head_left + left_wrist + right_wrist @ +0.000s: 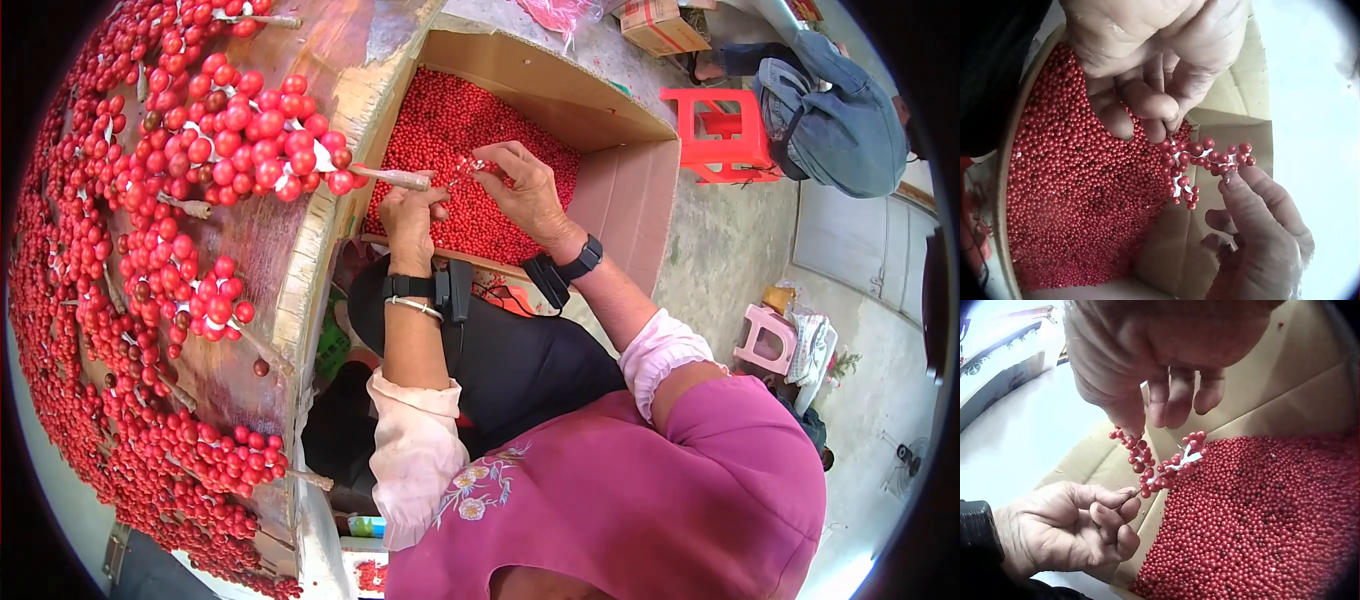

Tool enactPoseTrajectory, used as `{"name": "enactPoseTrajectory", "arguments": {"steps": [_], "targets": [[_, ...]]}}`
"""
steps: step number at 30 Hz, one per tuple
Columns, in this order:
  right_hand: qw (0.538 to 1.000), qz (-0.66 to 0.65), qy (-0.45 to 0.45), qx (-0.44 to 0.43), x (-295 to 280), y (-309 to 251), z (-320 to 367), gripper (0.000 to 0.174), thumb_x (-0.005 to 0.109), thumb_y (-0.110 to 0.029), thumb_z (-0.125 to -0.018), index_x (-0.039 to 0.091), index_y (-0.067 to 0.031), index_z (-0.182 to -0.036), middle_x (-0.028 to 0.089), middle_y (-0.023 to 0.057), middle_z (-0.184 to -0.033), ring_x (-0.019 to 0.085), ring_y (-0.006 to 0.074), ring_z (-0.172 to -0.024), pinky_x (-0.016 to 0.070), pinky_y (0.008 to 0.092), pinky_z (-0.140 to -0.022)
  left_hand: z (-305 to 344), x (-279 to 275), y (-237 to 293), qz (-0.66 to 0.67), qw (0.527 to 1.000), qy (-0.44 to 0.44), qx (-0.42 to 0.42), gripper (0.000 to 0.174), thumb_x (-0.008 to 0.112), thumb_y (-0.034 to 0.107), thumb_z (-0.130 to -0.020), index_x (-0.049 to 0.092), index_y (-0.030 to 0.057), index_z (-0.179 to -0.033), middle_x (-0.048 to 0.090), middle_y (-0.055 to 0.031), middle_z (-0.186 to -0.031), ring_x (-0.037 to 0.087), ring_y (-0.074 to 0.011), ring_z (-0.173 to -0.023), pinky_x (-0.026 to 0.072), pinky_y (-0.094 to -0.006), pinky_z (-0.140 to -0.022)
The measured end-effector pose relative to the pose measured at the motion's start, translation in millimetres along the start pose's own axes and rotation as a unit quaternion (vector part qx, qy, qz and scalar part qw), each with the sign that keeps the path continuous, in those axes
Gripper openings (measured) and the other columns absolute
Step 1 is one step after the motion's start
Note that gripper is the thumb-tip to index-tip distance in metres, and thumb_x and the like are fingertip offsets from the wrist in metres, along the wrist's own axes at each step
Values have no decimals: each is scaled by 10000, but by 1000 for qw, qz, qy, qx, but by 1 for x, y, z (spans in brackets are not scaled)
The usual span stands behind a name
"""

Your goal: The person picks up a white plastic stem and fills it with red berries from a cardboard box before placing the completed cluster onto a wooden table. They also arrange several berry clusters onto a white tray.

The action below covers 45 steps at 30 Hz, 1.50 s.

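Note:
A small sprig of red berries (1196, 150) with pale, forked twigs is held between both hands, over an open cardboard box (625, 195). The left hand (408, 228) pinches its stem between thumb and fingertips, as the right wrist view shows. From the other side the right hand (525, 190) pinches the far end of one berried twig with thumb and forefinger. Its other fingers (1180, 400) hang apart from the sprig. A second twig with berries (1185, 461) branches off free of the fingers. Beneath the hands, loose red berries (1260, 512) cover the bottom of the box.
To the left, a wooden board (335, 50) bears many berry sprigs (250, 130), some with stems past its edge near the left hand. A red stool (715, 130) and a seated person's jeans (830, 120) are at upper right. A pink stool (768, 338) stands farther right.

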State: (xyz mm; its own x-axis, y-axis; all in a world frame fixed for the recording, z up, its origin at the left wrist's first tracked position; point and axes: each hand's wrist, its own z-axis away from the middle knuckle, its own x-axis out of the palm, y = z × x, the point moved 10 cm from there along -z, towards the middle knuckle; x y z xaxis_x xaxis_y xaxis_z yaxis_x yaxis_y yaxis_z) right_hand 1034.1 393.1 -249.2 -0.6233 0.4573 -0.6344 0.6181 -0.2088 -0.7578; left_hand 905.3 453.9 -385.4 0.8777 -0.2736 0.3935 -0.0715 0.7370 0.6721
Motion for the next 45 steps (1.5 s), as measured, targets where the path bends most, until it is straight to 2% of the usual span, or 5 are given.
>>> {"name": "enactPoseTrajectory", "arguments": {"steps": [16,21,32,35,45], "targets": [[842,200,-39,499,50,326,152,442,576,-381,-757,583,-1,-983,600,209,-968,579,316,-915,436,368,-812,10,-14,24,86,990,69,84,319,634,-24,-688,522,-30,-987,581,-115,-766,521,-126,-495,433,-207,-431],[658,-341,-52,669,152,251,173,451,438,-394,-835,576,0,-1003,608,129,-1026,561,282,-957,419,391,-851,9,-22,26,56,991,82,94,344,636,-15,-691,532,-37,-1018,598,-87,-780,506,-104,-542,440,-220,-534],[584,-711,-185,345,65,101,-23,289,507,-236,-856,558,-21,-1043,605,90,-1013,571,188,-940,457,323,-838,2,-17,24,25,990,103,97,325,628,-42,-671,559,-22,-987,589,-85,-762,507,-105,-528,427,-197,-494],[858,-458,-104,210,34,73,-42,279,491,-234,-871,550,-20,-1041,602,79,-979,571,165,-917,471,331,-782,3,-15,23,1,991,104,84,337,617,-41,-687,547,-24,-1016,594,-94,-799,512,-105,-551,428,-198,-513],[767,-585,-73,255,39,36,-35,226,468,-172,-887,556,-18,-1026,579,53,-991,559,165,-910,466,319,-767,9,-9,22,-16,994,82,74,326,585,-33,-703,533,-9,-1024,591,-76,-788,515,-99,-565,408,-198,-493]]}}
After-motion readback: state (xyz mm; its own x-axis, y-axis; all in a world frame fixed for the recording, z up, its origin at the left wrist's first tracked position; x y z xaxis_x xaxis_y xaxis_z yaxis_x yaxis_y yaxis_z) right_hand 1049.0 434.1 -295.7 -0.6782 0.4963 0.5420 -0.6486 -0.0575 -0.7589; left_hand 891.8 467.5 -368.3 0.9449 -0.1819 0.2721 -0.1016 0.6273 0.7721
